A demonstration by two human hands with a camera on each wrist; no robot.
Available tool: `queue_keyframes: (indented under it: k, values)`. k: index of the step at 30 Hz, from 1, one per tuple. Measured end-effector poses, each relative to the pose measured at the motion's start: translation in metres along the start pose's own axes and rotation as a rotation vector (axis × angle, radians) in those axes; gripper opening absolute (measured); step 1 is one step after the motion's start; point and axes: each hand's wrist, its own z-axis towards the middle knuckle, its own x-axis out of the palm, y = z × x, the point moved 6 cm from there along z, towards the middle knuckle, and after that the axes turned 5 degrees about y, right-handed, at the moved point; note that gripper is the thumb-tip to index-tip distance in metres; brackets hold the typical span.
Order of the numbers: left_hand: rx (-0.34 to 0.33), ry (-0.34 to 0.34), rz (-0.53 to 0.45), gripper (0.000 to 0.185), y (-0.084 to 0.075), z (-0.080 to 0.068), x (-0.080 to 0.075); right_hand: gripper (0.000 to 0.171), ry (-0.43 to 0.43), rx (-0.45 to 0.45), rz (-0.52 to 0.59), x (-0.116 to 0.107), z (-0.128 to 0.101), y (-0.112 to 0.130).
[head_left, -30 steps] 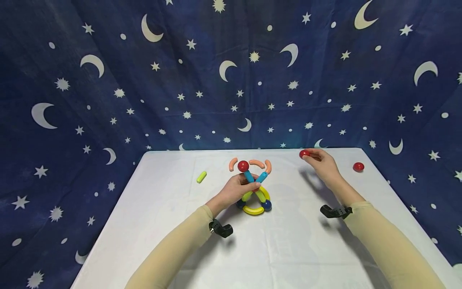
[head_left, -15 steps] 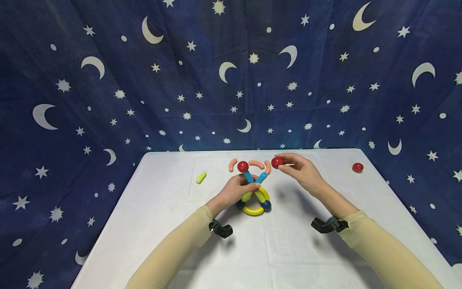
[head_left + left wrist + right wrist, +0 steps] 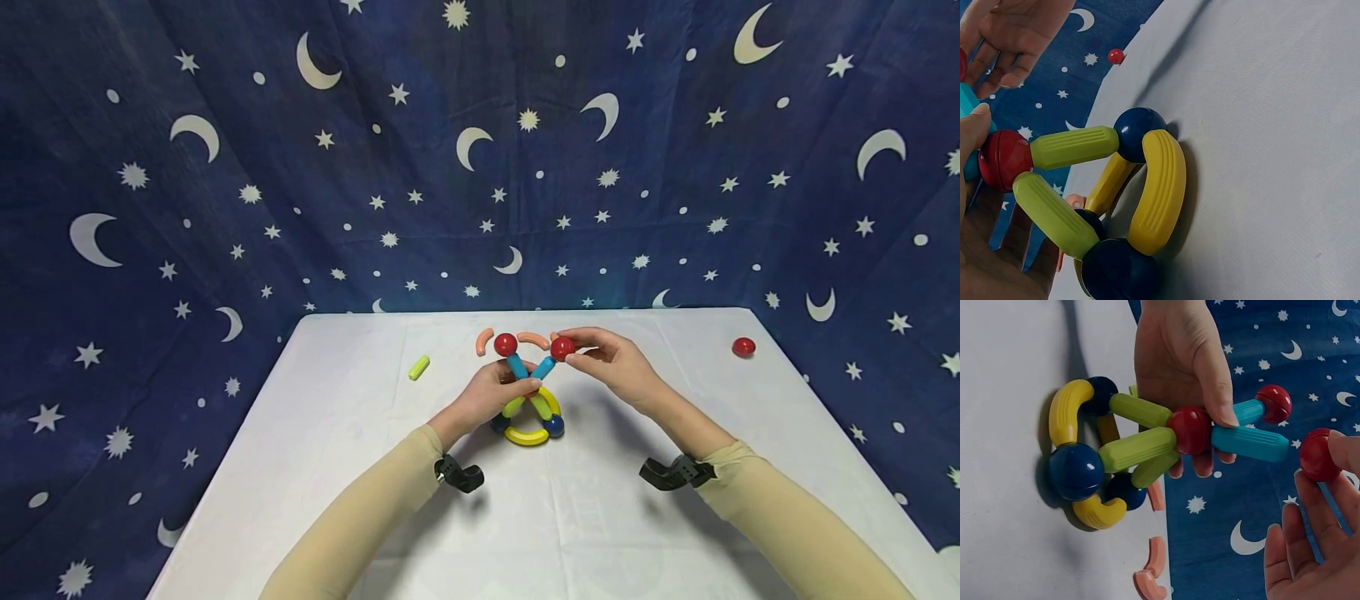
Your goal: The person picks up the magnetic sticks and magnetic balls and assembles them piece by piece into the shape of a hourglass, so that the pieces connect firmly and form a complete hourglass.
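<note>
My left hand (image 3: 495,390) grips a magnetic ball-and-rod model around its middle, thumb by the central red ball (image 3: 1190,430). Below that ball, lime rods (image 3: 1138,449) slope down to navy balls (image 3: 1075,470), joined by curved yellow rods (image 3: 1160,194) in a ring on the table. Two blue rods (image 3: 1250,444) fork upward; one carries a red ball (image 3: 506,344). Between thumb and fingers, my right hand (image 3: 611,358) pinches another red ball (image 3: 1319,456). A small gap separates it from the bare end of the other blue rod in the right wrist view.
A loose lime rod (image 3: 418,367) lies left of the model. Behind it are curved orange pieces (image 3: 534,340), one partly covered by my right hand. One more red ball (image 3: 744,347) rests near the right edge of the white table (image 3: 600,517). A starry cloth hangs behind.
My right hand has brought its red ball leftward from the back right of the table to beside the bare blue rod's tip. The left hand and the model have stayed put.
</note>
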Motion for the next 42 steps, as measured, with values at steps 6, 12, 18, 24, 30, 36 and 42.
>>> queue_keyframes:
  k: [6, 12, 18, 24, 30, 36, 42]
  values:
    - [-0.008, -0.003, -0.002, 0.027, 0.0, 0.0, 0.0, 0.04, 0.031, 0.004, -0.011, 0.003, 0.0, -0.004]
    - [-0.011, -0.002, 0.001, 0.026, 0.0, 0.0, 0.0, 0.04, 0.029, 0.009, -0.011, 0.003, 0.0, -0.004]
    - [0.001, 0.016, -0.009, 0.027, 0.0, 0.0, 0.0, 0.042, 0.019, 0.035, -0.024, 0.004, 0.002, -0.004]
    - [0.0, 0.029, -0.016, 0.028, -0.001, 0.0, 0.0, 0.043, 0.017, 0.04, -0.032, 0.004, 0.004, -0.003]
    - [-0.005, 0.018, -0.004, 0.027, 0.0, 0.001, 0.001, 0.042, 0.017, 0.05, -0.006, 0.004, 0.006, -0.006]
    - [-0.027, -0.006, -0.013, 0.029, 0.002, 0.002, 0.0, 0.043, -0.053, 0.051, 0.061, -0.006, 0.014, -0.018]
    - [-0.03, -0.003, -0.023, 0.028, 0.002, 0.001, 0.0, 0.04, -0.202, 0.177, 0.026, -0.021, 0.027, -0.052]
